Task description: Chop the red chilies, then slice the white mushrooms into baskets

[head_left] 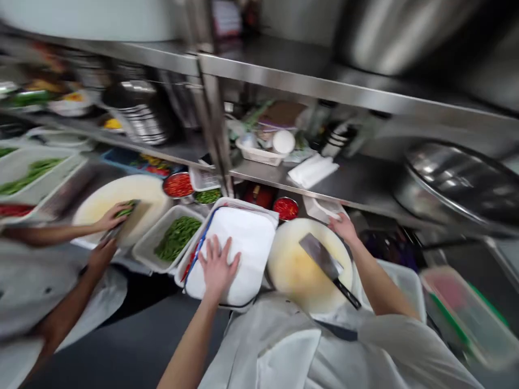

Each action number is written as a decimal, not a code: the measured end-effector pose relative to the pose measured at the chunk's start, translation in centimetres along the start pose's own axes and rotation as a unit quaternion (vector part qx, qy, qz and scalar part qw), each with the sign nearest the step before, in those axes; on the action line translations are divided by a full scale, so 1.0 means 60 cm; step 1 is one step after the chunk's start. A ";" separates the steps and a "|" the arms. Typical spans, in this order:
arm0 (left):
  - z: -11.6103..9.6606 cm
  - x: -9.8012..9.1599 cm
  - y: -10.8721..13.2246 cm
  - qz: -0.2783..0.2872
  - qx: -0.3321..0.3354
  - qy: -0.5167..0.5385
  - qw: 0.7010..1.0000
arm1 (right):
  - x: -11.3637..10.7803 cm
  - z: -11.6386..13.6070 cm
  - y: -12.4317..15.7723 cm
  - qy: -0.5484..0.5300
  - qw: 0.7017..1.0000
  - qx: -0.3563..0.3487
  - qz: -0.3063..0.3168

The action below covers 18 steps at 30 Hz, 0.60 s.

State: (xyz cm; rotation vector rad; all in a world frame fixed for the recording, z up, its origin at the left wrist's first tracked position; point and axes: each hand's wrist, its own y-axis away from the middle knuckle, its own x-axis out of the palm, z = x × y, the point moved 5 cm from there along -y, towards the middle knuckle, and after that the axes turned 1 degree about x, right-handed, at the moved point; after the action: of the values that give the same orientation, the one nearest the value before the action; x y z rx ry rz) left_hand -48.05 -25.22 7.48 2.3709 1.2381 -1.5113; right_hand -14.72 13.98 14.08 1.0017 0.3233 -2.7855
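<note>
My left hand [219, 266] lies flat with fingers spread on a white rectangular tray [251, 232]. The tray rests over a white tub, and some red pieces show at its left edge. With closed fingers, my right hand [344, 227] holds the corner of a white plastic container [322, 209] behind the board. Between my arms is a round, yellow-stained chopping board [286, 265]. A cleaver [320, 256] lies across it, its black handle pointing toward me and overhanging the edge. Red cut pieces fill a metal bowl [286, 208] just behind the board.
At left, a co-worker's hands [109, 232] hold a blade and green vegetables over another round board [125, 194]. A tub of cut greens [176, 237] stands between us. Overhead runs a steel shelf [259, 67]. A large metal pan [458, 178] and a green-edged box [466, 313] are at right.
</note>
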 end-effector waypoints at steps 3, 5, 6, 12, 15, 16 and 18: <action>-0.013 -0.009 -0.012 -0.009 0.003 0.018 1.000 | -0.095 -0.100 0.141 -0.023 0.997 0.069 0.003; -0.026 -0.016 -0.017 -0.009 0.000 0.004 1.000 | -0.160 -0.153 0.263 0.005 0.996 0.074 -0.041; -0.033 -0.020 -0.019 -0.005 -0.001 -0.006 1.000 | -0.188 -0.177 0.328 0.027 0.993 0.085 -0.077; -0.069 -0.030 -0.020 -0.002 0.029 -0.041 0.999 | -0.222 -0.289 0.651 0.056 0.888 0.289 -0.352; -0.068 -0.027 -0.021 -0.007 0.033 -0.047 0.998 | -0.152 -0.330 0.704 0.035 0.831 0.395 -0.391; -0.066 -0.025 -0.021 -0.007 0.031 -0.050 0.998 | -0.128 -0.343 0.703 0.024 0.823 0.417 -0.384; -0.063 -0.021 -0.022 -0.004 0.036 -0.058 0.998 | -0.090 -0.365 0.682 0.003 0.824 0.436 -0.361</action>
State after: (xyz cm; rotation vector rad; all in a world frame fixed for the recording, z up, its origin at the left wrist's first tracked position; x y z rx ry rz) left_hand -46.39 -23.36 10.85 2.2856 1.1888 -1.6962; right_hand 11.88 -19.41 -4.92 1.2109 -0.8617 -3.7127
